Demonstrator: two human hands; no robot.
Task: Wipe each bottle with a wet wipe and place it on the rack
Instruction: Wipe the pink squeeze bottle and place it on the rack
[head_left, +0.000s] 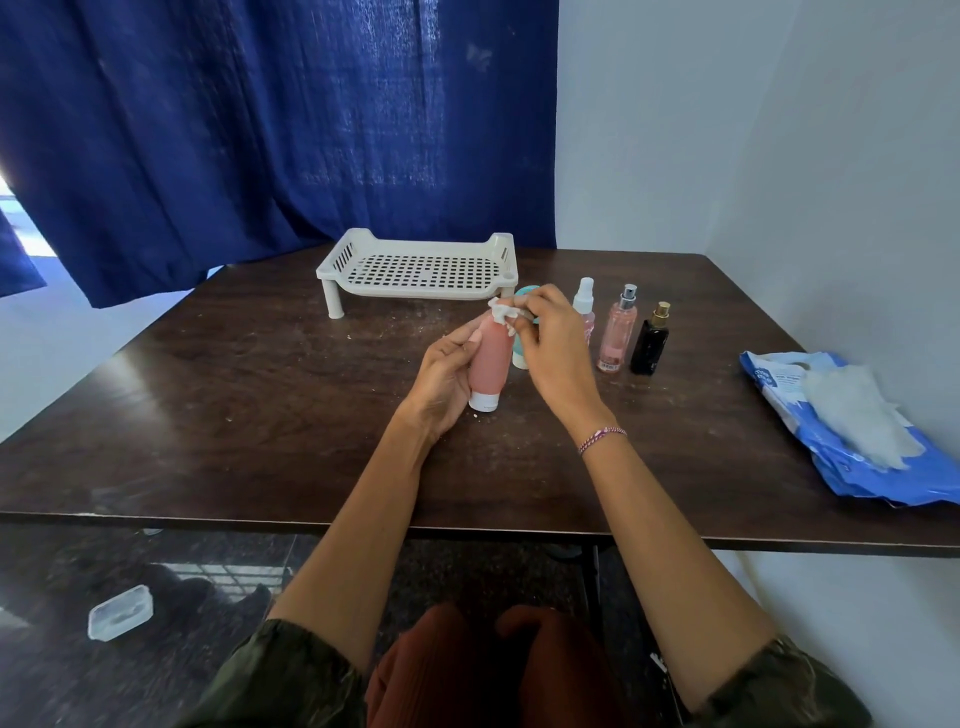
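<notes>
**STATUS (L to R)**
- Rack: at rear of desk, slightly L of centre. No bottle on it, so 0 placed.
- Pink tube bottle: in hand above desk centre, in front of the rack's R end, apart from it. White cap end down, body tilted. Wipe step appears in progress; est. bottle 1 of 5.
- Teal-cap bottle: on desk just behind the pink tube, mostly hidden by the R hand.
- Clear spray bottle, pink spray bottle, black bottle: upright in a row to the R, near each other. Judged not yet wiped.
- Wipe pack: far R of desk, open, w/ a sheet lying on top.
- Left to do: finish the pink tube, set it on the rack, then 4 more.

**HANDS (L to R)**
- Left hand: fingers and thumb wrapped round the tube's lower body, holding it off the desk.
- Right hand: fingertips pinch the wet wipe against the tube's upper end, wrist raised, forearm angled in from the R.
- Both hands close together, joined via the tube.
</notes>
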